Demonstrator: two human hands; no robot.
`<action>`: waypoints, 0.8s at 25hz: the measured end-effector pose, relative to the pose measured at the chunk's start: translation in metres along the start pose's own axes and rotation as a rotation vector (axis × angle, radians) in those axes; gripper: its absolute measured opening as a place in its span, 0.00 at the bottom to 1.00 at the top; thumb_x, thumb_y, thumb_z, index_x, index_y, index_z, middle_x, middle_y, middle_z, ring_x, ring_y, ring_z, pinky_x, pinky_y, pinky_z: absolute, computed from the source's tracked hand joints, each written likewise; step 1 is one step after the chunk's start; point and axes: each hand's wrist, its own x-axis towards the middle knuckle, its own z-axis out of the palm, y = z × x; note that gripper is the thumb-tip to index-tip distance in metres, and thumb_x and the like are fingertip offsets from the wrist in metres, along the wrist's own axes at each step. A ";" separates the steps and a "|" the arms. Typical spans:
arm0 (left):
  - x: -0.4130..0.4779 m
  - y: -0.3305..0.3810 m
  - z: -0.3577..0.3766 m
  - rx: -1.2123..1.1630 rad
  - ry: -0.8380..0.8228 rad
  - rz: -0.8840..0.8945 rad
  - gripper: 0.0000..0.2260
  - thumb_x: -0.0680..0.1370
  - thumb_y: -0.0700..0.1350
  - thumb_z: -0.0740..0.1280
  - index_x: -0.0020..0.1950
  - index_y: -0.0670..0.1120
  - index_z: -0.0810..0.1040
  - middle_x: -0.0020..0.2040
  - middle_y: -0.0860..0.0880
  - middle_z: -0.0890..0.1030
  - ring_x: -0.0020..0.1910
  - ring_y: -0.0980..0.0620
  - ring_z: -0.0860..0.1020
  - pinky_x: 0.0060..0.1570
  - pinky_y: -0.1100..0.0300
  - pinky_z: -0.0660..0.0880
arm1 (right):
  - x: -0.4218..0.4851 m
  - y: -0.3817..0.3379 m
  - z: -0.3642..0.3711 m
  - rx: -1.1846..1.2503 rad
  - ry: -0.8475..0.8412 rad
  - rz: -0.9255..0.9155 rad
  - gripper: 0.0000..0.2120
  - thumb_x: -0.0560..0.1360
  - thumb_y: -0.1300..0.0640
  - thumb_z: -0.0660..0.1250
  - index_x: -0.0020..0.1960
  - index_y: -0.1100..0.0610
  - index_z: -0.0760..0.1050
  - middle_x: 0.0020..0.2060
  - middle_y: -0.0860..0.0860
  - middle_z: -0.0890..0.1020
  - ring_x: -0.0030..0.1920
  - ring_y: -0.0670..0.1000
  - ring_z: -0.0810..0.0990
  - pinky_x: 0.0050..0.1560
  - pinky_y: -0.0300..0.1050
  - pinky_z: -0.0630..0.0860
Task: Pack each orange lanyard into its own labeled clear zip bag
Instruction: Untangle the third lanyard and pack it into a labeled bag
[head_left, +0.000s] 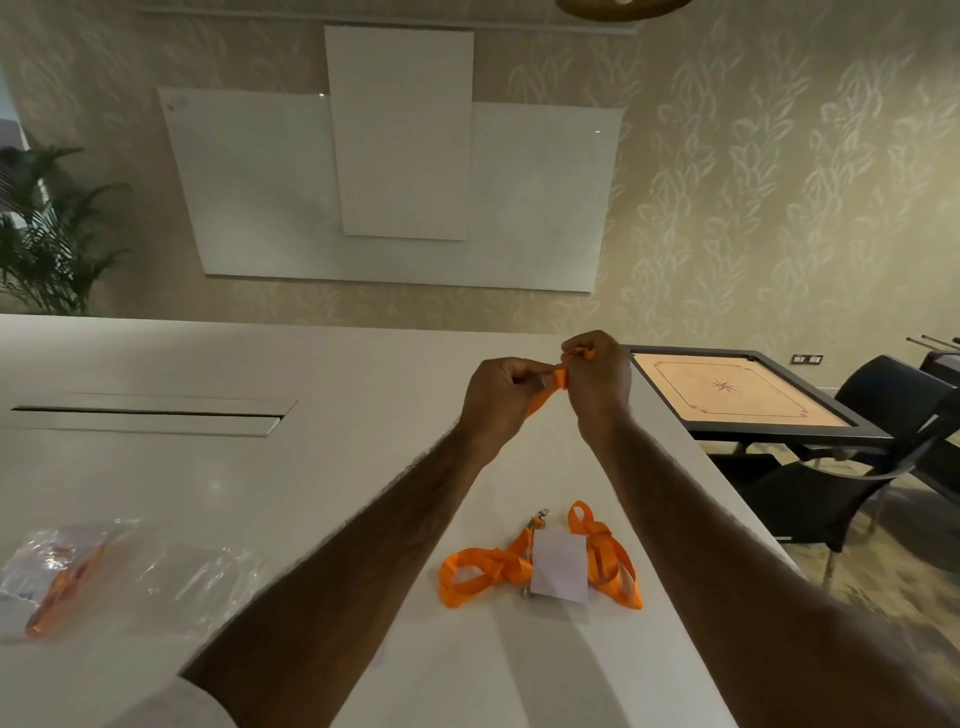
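Both hands are raised above the white table (337, 467), close together, working one orange lanyard (558, 378). My left hand (501, 397) pinches its strap, which trails down under the palm. My right hand (597, 379) grips the bunched upper end between its curled fingers. A second orange lanyard (483, 569) with a metal clip lies loose on the table between my forearms, a white label card (560, 566) resting on it. At the far left a clear zip bag (57, 577) holds a packed orange lanyard. Beside it lies an empty clear bag (202, 577).
A long closed cable hatch (150, 413) is set into the table top at the left. The table's right edge runs diagonally past my right arm. Beyond it stand a carrom board (737, 397) on a stand and a dark chair (872, 457). A potted plant (47, 234) is at far left.
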 end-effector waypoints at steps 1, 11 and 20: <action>0.002 0.003 0.001 -0.002 0.041 0.001 0.09 0.77 0.47 0.73 0.54 0.46 0.87 0.47 0.54 0.86 0.45 0.60 0.83 0.43 0.70 0.75 | -0.003 0.001 0.002 0.014 -0.043 -0.019 0.11 0.74 0.69 0.63 0.49 0.58 0.80 0.46 0.53 0.83 0.47 0.52 0.81 0.38 0.38 0.78; 0.016 0.006 -0.009 -0.049 0.292 -0.074 0.06 0.75 0.44 0.73 0.49 0.42 0.81 0.42 0.46 0.85 0.41 0.46 0.84 0.38 0.62 0.80 | -0.021 0.000 0.019 0.379 -0.345 -0.007 0.13 0.79 0.66 0.63 0.62 0.61 0.76 0.53 0.59 0.82 0.53 0.58 0.83 0.55 0.52 0.82; 0.001 -0.003 -0.024 -0.029 -0.147 -0.117 0.10 0.81 0.46 0.68 0.59 0.43 0.82 0.48 0.50 0.85 0.44 0.53 0.82 0.44 0.62 0.79 | 0.008 0.006 -0.001 -0.007 0.011 -0.109 0.17 0.78 0.71 0.57 0.61 0.57 0.76 0.55 0.53 0.81 0.56 0.54 0.81 0.49 0.39 0.77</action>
